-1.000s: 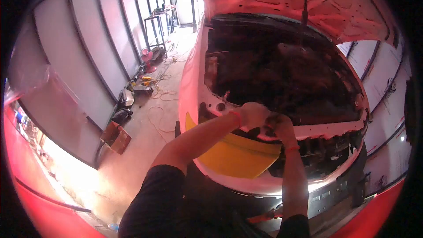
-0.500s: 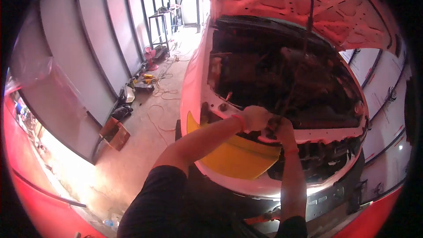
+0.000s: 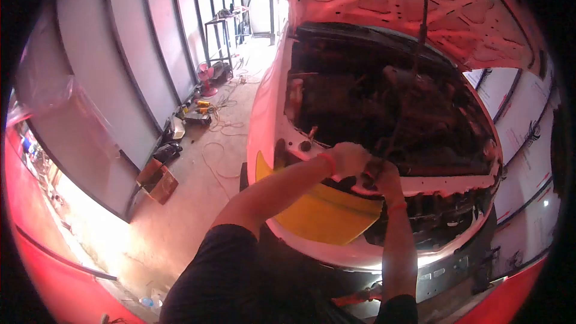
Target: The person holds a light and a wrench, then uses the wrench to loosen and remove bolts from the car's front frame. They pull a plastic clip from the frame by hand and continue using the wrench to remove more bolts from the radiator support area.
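Observation:
My left hand, pale as if gloved, reaches to the front edge of a car's engine bay. Close against it, my right hand has its fingers curled in. Both hands meet around a small dark thing whose kind I cannot make out; the fingers partly hide it. Under my forearms lies a smooth yellow curved panel at the car's front corner. The pale front crossbar runs to the right of my hands.
The raised hood hangs above the bay, with a dark rod below it. Along the left wall are a pink fan, a cardboard box, cables on the floor and a metal table.
The view has shifted very slightly. Both hands stay together at the same spot, with only small finger movement.

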Available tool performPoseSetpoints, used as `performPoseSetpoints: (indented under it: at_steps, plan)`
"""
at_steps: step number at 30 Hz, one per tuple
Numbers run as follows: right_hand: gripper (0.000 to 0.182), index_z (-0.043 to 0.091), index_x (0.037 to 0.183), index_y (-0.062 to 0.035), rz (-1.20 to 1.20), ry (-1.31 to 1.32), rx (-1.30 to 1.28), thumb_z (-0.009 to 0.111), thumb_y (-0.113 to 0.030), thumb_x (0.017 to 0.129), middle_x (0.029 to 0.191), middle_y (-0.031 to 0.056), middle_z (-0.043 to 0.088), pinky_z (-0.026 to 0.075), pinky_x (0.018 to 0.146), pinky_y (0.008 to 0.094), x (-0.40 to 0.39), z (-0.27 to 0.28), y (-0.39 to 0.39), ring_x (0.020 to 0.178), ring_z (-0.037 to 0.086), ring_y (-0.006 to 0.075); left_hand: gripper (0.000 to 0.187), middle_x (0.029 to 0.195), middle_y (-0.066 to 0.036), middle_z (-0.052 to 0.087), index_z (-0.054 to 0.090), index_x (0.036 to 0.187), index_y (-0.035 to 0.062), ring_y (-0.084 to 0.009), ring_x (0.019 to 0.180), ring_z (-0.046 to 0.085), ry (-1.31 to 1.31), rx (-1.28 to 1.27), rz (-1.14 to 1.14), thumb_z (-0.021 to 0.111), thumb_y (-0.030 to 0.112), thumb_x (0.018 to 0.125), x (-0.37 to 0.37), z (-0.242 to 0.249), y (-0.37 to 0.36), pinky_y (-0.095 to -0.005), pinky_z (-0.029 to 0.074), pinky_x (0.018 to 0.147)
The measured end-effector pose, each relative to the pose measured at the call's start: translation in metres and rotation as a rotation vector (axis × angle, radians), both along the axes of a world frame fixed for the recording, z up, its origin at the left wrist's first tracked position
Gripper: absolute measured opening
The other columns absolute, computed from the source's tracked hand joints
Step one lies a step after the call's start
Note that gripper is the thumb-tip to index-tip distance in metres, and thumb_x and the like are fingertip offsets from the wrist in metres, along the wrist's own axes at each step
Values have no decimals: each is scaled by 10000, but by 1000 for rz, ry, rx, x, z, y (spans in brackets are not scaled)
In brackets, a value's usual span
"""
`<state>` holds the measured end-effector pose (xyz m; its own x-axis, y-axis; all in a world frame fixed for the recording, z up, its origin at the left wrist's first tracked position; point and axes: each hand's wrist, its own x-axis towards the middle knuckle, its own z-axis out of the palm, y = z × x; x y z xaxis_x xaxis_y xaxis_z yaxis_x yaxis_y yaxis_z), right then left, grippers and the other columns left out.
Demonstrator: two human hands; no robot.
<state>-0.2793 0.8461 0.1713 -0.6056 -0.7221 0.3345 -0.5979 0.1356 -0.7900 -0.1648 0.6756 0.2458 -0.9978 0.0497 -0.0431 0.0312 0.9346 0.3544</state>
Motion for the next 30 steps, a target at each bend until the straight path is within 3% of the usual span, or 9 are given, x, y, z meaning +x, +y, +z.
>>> performPoseSetpoints:
  at_steps: [2, 4, 8, 11, 14, 17, 22, 29, 30]
  plan:
    - [296, 757, 1161, -34, 15, 4, 2, 685, -92, 881, 985, 118, 787, 584, 830, 351, 2, 5, 0, 906, 750, 217, 476, 1010, -187, 754, 654, 1325, 210, -413, 962, 718, 106, -291, -201, 697, 340, 869, 2, 9, -5, -509, 582, 806]
    - [280, 764, 1143, -30, 32, -335, -63, 698, -111, 883, 954, 87, 783, 579, 812, 341, 16, 16, 1, 889, 732, 172, 471, 1020, -194, 750, 648, 1328, 214, -409, 963, 719, 129, -233, -230, 691, 336, 876, 2, 8, -9, -514, 580, 808]
    - [271, 763, 1151, -31, -1, -108, -48, 689, -116, 904, 972, 74, 778, 580, 813, 336, 16, 18, 0, 888, 715, 145, 545, 1036, -199, 754, 695, 1252, 127, -392, 973, 729, 126, 135, -102, 792, 348, 763, -22, -43, -9, -490, 582, 851]
    - [276, 757, 1161, -28, -9, -140, 67, 700, -133, 913, 1001, 86, 780, 575, 837, 337, 15, 18, 2, 901, 717, 153, 501, 1032, -225, 746, 707, 1194, 57, -391, 971, 733, 373, -54, -113, 751, 350, 790, -16, -60, -1, -481, 589, 844]
    - [265, 765, 1152, -47, 10, -33, -64, 717, -162, 919, 1012, 96, 784, 570, 868, 351, 10, 11, 3, 903, 719, 160, 386, 960, -255, 730, 685, 1090, 3, -441, 956, 713, 172, -75, 44, 629, 352, 934, 11, -2, 2, -528, 571, 852]
    - [275, 769, 1149, -60, -33, -84, -45, 733, -206, 919, 1018, 112, 788, 560, 888, 353, 14, 21, 4, 925, 739, 206, 357, 937, -236, 736, 695, 1047, 17, -440, 948, 714, 291, -162, -2, 631, 343, 916, 21, 16, -10, -530, 574, 837]
    - [238, 773, 1073, -117, 108, 351, 184, 754, -272, 893, 957, 112, 781, 577, 791, 387, 6, 29, -5, 861, 749, 334, 340, 943, -247, 731, 709, 998, 12, -446, 935, 713, 309, -114, 63, 662, 325, 875, 35, 14, -13, -536, 573, 829]
    - [214, 745, 1023, -164, 223, 356, 257, 762, -320, 877, 915, 105, 766, 569, 744, 445, -18, 18, -5, 815, 742, 319, 399, 955, -248, 735, 734, 989, 11, -444, 938, 717, 296, -61, 48, 721, 367, 809, 23, -12, -20, -527, 580, 837]
    - [224, 742, 1037, -170, 288, 738, 242, 755, -327, 877, 927, 112, 763, 567, 757, 451, -25, 14, -12, 843, 744, 321, 399, 955, -248, 735, 734, 989, 11, -444, 938, 717, 286, -58, 43, 721, 367, 809, 28, -5, -18, -527, 580, 837]
